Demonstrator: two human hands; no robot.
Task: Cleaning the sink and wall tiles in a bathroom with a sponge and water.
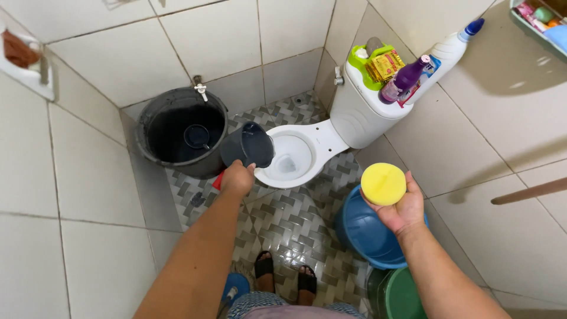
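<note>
My left hand [237, 178] grips the handle of a dark grey dipper [248, 145], tilted with its mouth toward the white toilet bowl [307, 155]. My right hand [403, 207] holds up a round yellow sponge [383, 184] over a blue bucket [365, 231]. The toilet has no seat, and its tank [361, 109] stands against the corner wall.
A large dark bucket [181, 133] holding water and a small floating scoop stands under a wall tap [200, 88]. On the tank sit a purple bottle [404, 80], a white bottle [447, 52] and a green tray [374, 63]. A green bucket [401, 294] is at my right, my sandalled feet [285, 273] below.
</note>
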